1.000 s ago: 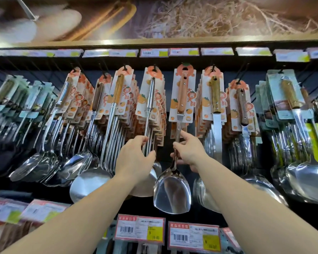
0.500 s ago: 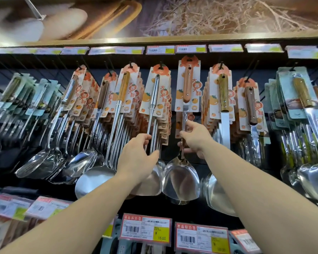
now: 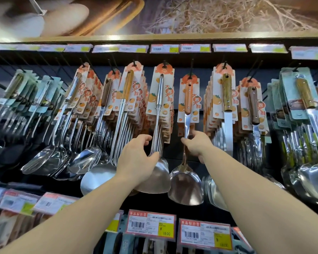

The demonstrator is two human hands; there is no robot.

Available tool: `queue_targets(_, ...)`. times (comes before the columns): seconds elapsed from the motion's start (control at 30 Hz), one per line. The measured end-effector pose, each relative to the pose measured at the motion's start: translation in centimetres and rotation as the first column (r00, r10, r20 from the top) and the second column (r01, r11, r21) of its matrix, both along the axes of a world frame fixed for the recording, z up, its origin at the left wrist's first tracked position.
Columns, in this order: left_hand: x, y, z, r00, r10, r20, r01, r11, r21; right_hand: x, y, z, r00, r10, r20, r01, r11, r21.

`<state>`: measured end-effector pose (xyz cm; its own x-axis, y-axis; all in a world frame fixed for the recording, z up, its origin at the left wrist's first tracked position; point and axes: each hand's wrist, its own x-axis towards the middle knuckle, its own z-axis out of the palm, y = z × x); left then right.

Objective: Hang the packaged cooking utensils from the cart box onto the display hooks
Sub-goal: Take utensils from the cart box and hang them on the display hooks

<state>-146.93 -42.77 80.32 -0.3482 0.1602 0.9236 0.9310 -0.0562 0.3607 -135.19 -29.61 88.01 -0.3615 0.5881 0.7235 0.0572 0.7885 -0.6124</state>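
The right hand [image 3: 196, 143] is pinching the steel shaft of a packaged spatula [image 3: 186, 136], its grip clamped just below the wooden handle, and is holding the orange-printed card up against a black display hook [image 3: 191, 70]. The card's top is sitting at the hook, so the spatula looks hung or very nearly so, though whether the hole is fully threaded is too small to tell. The left hand [image 3: 139, 160] is curling its grip round the bundled shafts of the neighbouring spatulas [image 3: 159, 125], apparently steadying them or holding them aside.

Outward from the hands, the hooks to both sides are carrying thick stacks of carded utensils: ladles [image 3: 50, 160] at the left, wooden-handled turners [image 3: 227, 114] to the right, and green-carded tools [image 3: 305, 96] at the far right. Price tags [image 3: 151, 225] are lining the rail below.

As a judgement, the display is looking well stocked and this spatula is in its last stage, needing only release. The cart box is out of view, so how many items remain cannot be told.
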Motion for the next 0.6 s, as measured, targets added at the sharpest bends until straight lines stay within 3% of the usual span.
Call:
queue_targets(0.3,0.4,1.0,-1.1,0.989,0.100,-0.109,-0.110,0.990,-0.088,2.2,-3.0,-4.9,0.984,-0.159,0.073,0.146,0.976,0.160)
queue_targets(0.53,6.1,3.0,-3.1,0.951,0.154,-0.268,-0.197,0.970,-0.143,7.4,-4.3,-9.1,0.944,-0.330,0.024,0.306,0.898,0.317)
queue_targets(0.6,8.8,3.4,-3.6,0.952,0.104,-0.288,-0.161,0.971,-0.180,10.5,-4.2,-9.8,0.920,-0.392,0.025,0.362,0.870,0.335)
